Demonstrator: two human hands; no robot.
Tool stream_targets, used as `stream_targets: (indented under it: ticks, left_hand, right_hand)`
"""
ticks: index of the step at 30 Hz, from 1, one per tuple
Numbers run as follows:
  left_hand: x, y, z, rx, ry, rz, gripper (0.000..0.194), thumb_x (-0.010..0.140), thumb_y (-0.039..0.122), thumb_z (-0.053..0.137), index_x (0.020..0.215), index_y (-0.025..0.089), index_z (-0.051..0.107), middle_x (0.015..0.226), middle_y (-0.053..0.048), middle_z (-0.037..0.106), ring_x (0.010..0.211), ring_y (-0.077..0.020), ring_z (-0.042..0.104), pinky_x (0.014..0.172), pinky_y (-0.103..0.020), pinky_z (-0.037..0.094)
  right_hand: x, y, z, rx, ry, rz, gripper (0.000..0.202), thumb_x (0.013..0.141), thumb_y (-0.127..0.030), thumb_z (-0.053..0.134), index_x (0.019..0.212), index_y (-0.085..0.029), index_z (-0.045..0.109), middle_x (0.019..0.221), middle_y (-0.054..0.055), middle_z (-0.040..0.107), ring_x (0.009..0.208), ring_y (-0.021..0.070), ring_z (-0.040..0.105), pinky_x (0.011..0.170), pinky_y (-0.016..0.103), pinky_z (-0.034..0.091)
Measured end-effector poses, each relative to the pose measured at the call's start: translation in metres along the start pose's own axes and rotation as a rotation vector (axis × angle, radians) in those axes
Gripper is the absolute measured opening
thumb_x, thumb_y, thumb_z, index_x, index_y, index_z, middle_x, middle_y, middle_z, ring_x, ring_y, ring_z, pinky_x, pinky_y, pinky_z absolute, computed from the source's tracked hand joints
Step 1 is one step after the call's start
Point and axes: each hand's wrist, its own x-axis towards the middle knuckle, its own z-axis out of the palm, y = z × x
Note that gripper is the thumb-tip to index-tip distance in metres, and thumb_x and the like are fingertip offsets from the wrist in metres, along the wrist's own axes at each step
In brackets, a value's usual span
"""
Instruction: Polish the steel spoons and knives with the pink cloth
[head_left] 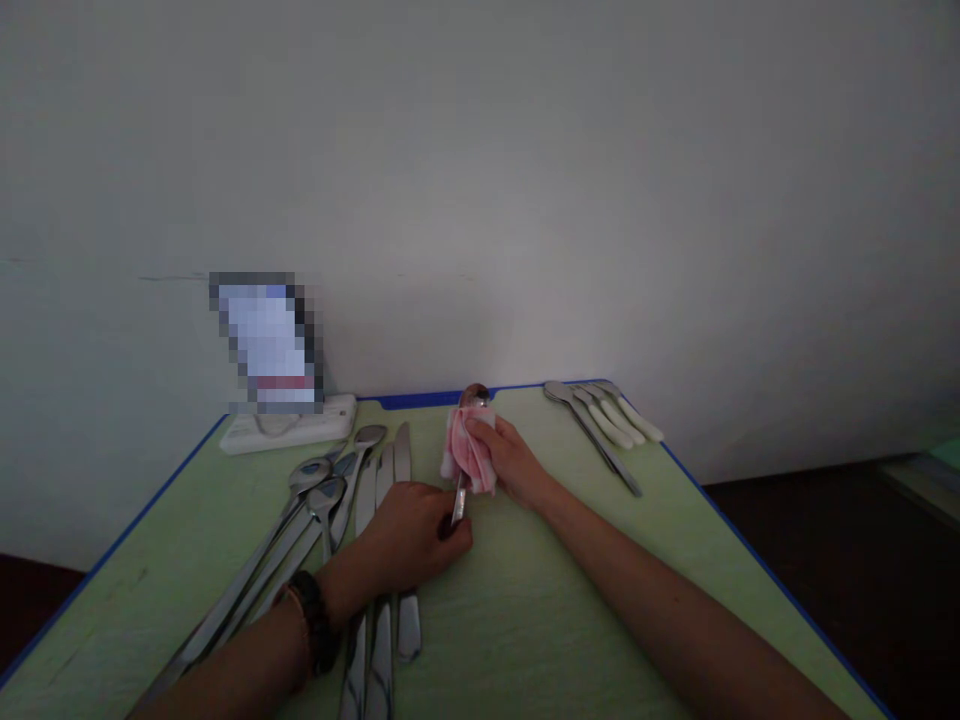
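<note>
My left hand (412, 530) is closed round the lower handle of a metal spoon (459, 503), which points away from me over the middle of the table. A pink and white cloth (466, 450) wraps the upper part of the spoon, pinched there by my right hand (514, 462). Above the cloth the rounded, shiny end shows. Under and beside my left forearm lie several table knives (403, 455), partly hidden by it. Left of these, several larger metal spoons (326, 492) lie in a loose bunch, their handles towards me.
At the back right lie two thin metal spoons (592, 430) and several white-handled utensils (619, 410). A phone with a blurred screen (266, 340) leans upright on a white box (292, 428) at the back left. The green table (540, 610) has a blue edge and meets a grey wall.
</note>
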Motion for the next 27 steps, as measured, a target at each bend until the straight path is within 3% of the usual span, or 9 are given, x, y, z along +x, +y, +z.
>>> stream_targets:
  ticks: [27]
  left_hand:
    - [-0.0007,0.0000,0.0007,0.010,0.002,0.001,0.026,0.078,0.028,0.044,0.063,0.017,0.063,0.060,-0.004,0.065,0.055,-0.0156,0.056,0.056,-0.025,0.034]
  right_hand:
    - [-0.0009,-0.0016,0.0000,-0.013,-0.025,0.000,0.029,0.069,-0.044,0.063,0.075,-0.016,0.057,0.062,-0.002,0.058,0.056,0.0107,0.050,0.056,0.024,0.040]
